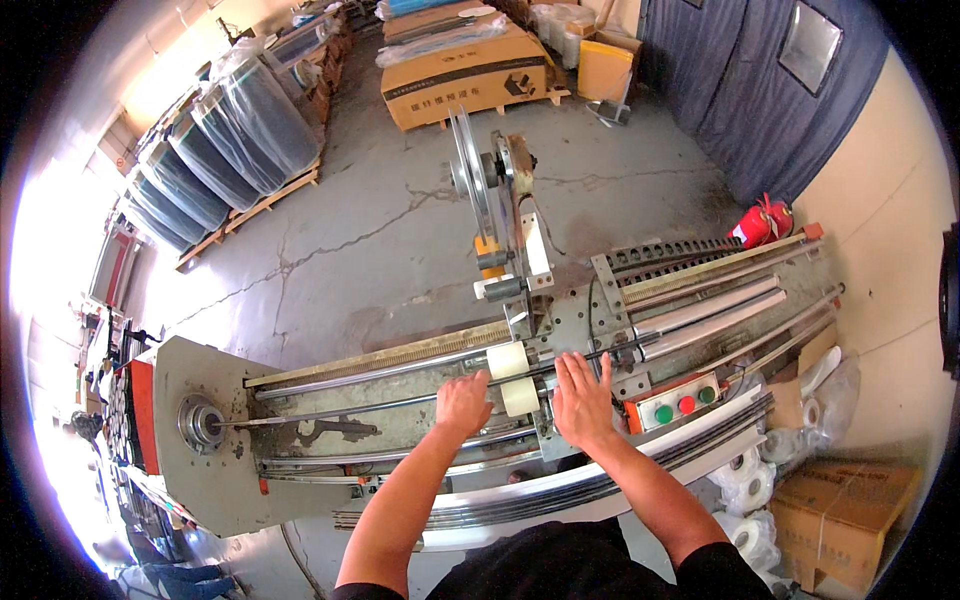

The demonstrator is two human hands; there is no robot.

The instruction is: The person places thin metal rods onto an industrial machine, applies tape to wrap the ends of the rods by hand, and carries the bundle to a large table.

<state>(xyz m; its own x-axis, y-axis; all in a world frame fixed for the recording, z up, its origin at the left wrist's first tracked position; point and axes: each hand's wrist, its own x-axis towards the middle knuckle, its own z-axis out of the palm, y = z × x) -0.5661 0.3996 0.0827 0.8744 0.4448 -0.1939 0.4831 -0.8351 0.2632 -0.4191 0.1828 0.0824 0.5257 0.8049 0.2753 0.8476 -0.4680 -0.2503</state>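
A long metal rod [340,411] runs across the machine from a round chuck [201,422] in the left end housing. My left hand [463,404] is closed round the rod, just left of two cream-coloured rollers [512,378]. One roller sits behind the rod and one in front. To the right of the rollers, my right hand [580,398] lies over the rod and carriage plate with fingers stretched out and thumb apart. Its palm is hidden, so contact with the rod is unclear. Behind the rollers, an upright arm carries a reel [472,175].
A control box [680,402] with green and red buttons sits right of my right hand. Long dark strips [610,478] lie along the machine's near side. Wrapped rolls [250,125] stand on a pallet at far left. Fire extinguishers [763,222] and a carton [845,505] are on the right.
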